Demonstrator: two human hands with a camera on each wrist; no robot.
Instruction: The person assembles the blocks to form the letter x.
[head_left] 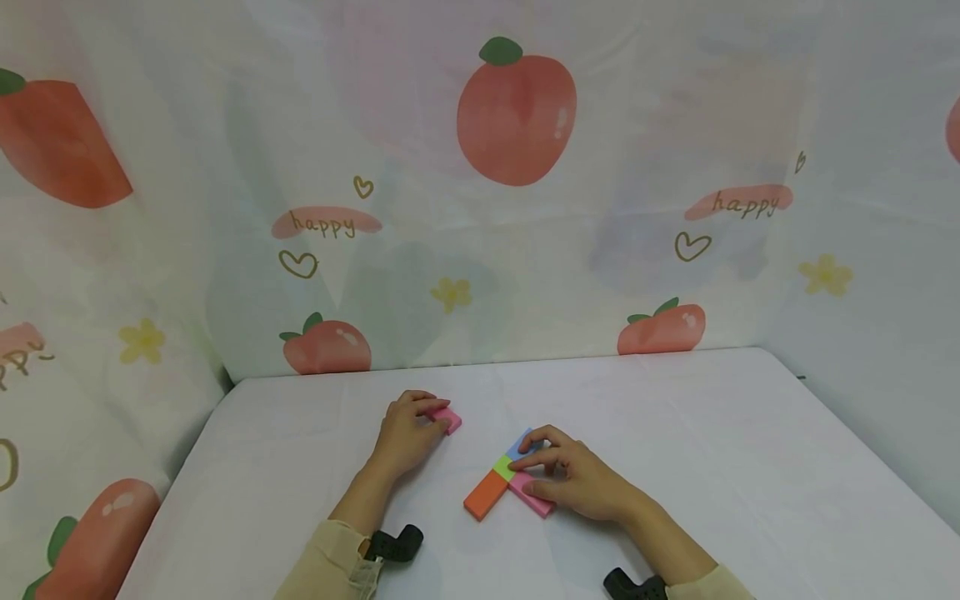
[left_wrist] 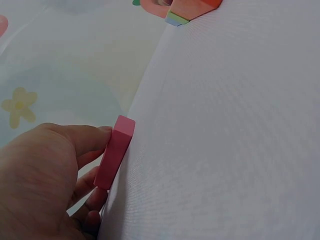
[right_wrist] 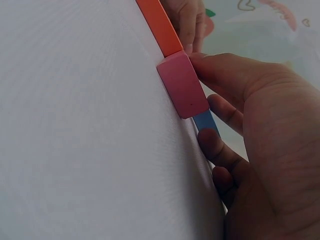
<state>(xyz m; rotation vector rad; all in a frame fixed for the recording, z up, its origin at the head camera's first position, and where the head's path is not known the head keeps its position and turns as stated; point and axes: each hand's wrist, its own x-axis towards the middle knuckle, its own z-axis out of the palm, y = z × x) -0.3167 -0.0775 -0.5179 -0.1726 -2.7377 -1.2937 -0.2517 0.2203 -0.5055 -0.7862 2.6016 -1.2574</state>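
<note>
My left hand [head_left: 408,437] pinches a pink block [left_wrist: 117,150] between thumb and fingers, at or just above the white tabletop. To its right, an orange block [head_left: 486,497], a small green block [head_left: 502,468] and a blue block [head_left: 515,448] lie in a diagonal line. A second pink block [head_left: 538,503] branches off near the green one. My right hand [head_left: 581,482] bends over this group. Its thumb is at the second pink block, and its fingertips are at the green and blue blocks, partly covering them. In the right wrist view, the second pink block [right_wrist: 184,87] stands in front of the blue one.
The white tabletop [head_left: 675,417] stretches around both hands. Behind it rises a cloth backdrop [head_left: 525,242] printed with fruit, flowers and hearts. A black wrist device [head_left: 397,543] sits on the left wrist, another [head_left: 633,585] on the right.
</note>
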